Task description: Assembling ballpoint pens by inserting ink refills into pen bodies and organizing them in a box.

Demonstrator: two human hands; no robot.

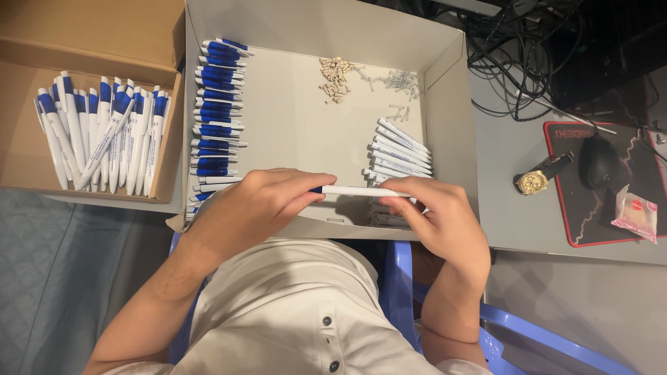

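- Grey desk surface w/ a shallow white cardboard tray in the middle; tray = landmark for everything below.
- Left hand over tray's near edge: fingers curled, pressed together, pinching the blue end of a pen.
- Right hand at the same near edge, right side: thumb + fingertips pinch the pen's white barrel end. Pen lies level between both hands, just above tray floor.
- Inside tray, left wall: column of blue-and-white pen halves, stacked crosswise.
- Inside tray, right side nr the right hand: fan of white barrels.
- Inside tray, far end: small heap of beige plastic bits; beside it, thin metal springs. Too small to tell more.
- Left of tray: brown carton w/ finished blue-and-white pens lying side by side.
- Right of tray, on desk: gold wristwatch, black mouse on a red-edged black mouse pad, pink wrapped snack, cable tangle further back.
- Judgement, joining halves well: keep both parts coaxial, grip close to the joint, push straight w/o bending; looks like misalignment could jam or skew the fit. Keep it low over tray so a dropped part lands inside.
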